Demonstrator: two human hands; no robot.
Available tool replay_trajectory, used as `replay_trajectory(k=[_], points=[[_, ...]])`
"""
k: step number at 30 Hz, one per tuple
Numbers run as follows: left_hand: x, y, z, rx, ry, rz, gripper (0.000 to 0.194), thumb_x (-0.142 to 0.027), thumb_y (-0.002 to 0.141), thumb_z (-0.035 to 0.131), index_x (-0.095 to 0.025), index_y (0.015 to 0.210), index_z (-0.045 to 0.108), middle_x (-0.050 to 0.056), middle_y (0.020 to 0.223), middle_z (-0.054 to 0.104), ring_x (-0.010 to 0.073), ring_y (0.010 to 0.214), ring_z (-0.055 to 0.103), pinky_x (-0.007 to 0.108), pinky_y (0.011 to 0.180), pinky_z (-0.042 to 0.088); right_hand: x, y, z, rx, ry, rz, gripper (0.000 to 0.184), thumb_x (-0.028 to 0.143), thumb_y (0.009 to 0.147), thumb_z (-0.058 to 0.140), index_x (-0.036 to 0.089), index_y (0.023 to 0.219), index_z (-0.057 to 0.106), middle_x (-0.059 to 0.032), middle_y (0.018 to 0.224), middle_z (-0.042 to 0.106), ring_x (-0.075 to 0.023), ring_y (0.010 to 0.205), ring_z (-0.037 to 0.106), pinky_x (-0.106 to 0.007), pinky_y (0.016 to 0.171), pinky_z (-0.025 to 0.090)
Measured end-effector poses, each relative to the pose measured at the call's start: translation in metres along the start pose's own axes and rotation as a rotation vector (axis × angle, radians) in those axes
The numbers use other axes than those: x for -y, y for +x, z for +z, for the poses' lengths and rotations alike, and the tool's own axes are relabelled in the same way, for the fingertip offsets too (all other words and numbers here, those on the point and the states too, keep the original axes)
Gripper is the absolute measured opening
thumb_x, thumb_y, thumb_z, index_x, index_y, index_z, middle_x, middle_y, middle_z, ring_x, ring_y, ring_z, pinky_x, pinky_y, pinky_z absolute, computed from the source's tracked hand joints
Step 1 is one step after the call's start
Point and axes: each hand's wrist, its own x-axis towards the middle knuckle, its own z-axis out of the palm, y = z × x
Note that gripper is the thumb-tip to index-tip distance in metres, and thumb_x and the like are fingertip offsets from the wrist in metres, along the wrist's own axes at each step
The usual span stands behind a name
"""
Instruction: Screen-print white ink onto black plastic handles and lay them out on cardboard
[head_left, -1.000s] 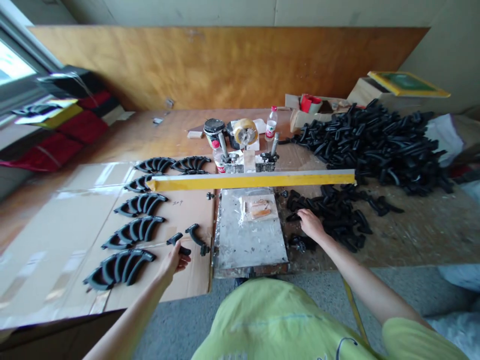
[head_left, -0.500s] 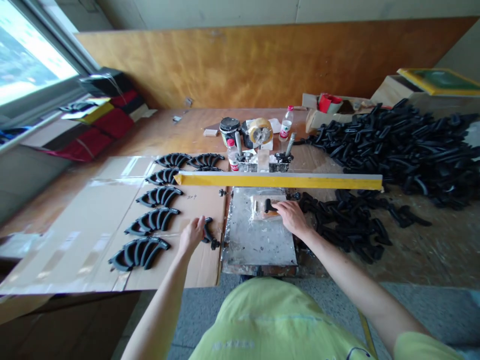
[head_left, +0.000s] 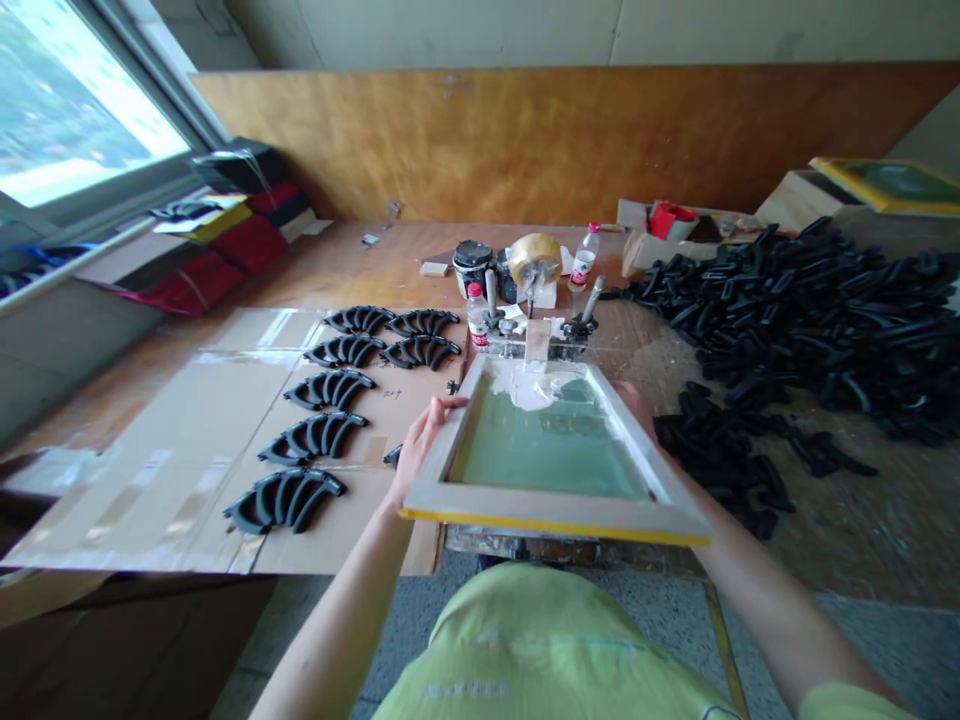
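A screen-printing frame with green mesh lies lowered, tilted slightly, in front of me, hinged at its far side. White ink is spread across the far part of the mesh. My left hand grips the frame's left side, its fingers along the edge. On the opposite side, my right hand holds the frame's right edge, most of its fingers hidden behind it. The frame covers the metal plate and whatever lies on it. Just left of my left hand, a black curved part shows partly on the cardboard.
Fanned groups of black curved parts lie on the cardboard sheet at left. A large heap of black parts fills the right. Behind the frame stand the clamp posts, a tape roll, bottles and a tub.
The screen frame has swung down from its raised position over the plate. My right hand has left the black part on the plate, and both hands now hold the frame's sides.
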Motion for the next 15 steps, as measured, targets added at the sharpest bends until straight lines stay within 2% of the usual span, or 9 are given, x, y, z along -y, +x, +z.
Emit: replay_trajectory(k=[2,4,6,8,10,12,15], points=[[0.033,-0.01,-0.007,0.04,0.055,-0.119,0.056,-0.061,0.08,0.056,-0.019,0.116,0.064,0.003,0.086,0.067,0.014,0.064,0.057,0.022,0.055,0.044,-0.001,0.022,-0.008,-0.068,0.019,0.007,0.032,0.016,0.089,0.044,0.013,0.112,0.066,-0.0125,0.107,0.064,-0.023,0.099,0.06,-0.038,0.09,0.051],[0.066,-0.014,-0.008,0.048,0.066,-0.172,0.065,-0.056,0.077,0.062,-0.022,0.132,0.053,0.001,0.081,0.066,0.0146,0.065,0.058,0.022,0.056,0.044,0.015,0.046,-0.005,-0.099,0.048,-0.089,0.038,0.02,0.086,0.054,0.016,0.123,0.059,-0.0133,0.124,0.055,-0.0255,0.112,0.054,-0.042,0.099,0.045],[0.093,-0.013,-0.005,0.016,0.076,-0.171,0.075,-0.053,0.076,0.064,-0.023,0.141,0.043,0.0,0.077,0.064,0.0149,0.066,0.059,0.023,0.06,0.046,0.041,0.067,0.005,-0.051,0.037,-0.234,0.05,0.021,0.081,0.063,0.017,0.13,0.053,-0.0131,0.132,0.048,-0.0277,0.12,0.047,-0.044,0.103,0.04],[0.11,-0.009,-0.001,-0.016,0.097,-0.144,0.075,-0.052,0.077,0.064,-0.022,0.143,0.041,0.0,0.078,0.064,0.0147,0.069,0.06,0.023,0.065,0.047,0.067,0.08,0.019,0.071,-0.025,-0.304,0.045,0.019,0.079,0.065,0.015,0.123,0.055,-0.0138,0.123,0.054,-0.0282,0.116,0.048,-0.043,0.099,0.041],[0.119,-0.005,0.0,-0.02,0.11,-0.134,0.073,-0.052,0.078,0.062,-0.022,0.142,0.043,0.001,0.08,0.065,0.0147,0.072,0.06,0.024,0.068,0.047,0.083,0.08,0.032,0.216,-0.09,-0.293,0.027,0.017,0.081,0.062,0.014,0.108,0.061,-0.0125,0.105,0.062,-0.026,0.103,0.053,-0.037,0.089,0.044],[0.121,-0.004,0.0,-0.015,0.115,-0.149,0.071,-0.052,0.079,0.062,-0.021,0.141,0.044,0.001,0.083,0.066,0.0151,0.073,0.061,0.024,0.069,0.048,0.088,0.068,0.04,0.302,-0.127,-0.279,0.013,0.014,0.082,0.058,0.015,0.094,0.063,-0.0107,0.093,0.064,-0.0233,0.092,0.056,-0.033,0.083,0.044],[0.119,-0.005,-0.001,-0.015,0.087,-0.173,0.07,-0.052,0.078,0.063,-0.021,0.139,0.048,0.003,0.088,0.068,0.0163,0.076,0.062,0.025,0.069,0.048,0.083,0.036,0.038,0.351,-0.09,-0.42,0.015,0.008,0.079,0.052,0.016,0.086,0.063,-0.0098,0.089,0.065,-0.0224,0.089,0.056,-0.032,0.08,0.043]])
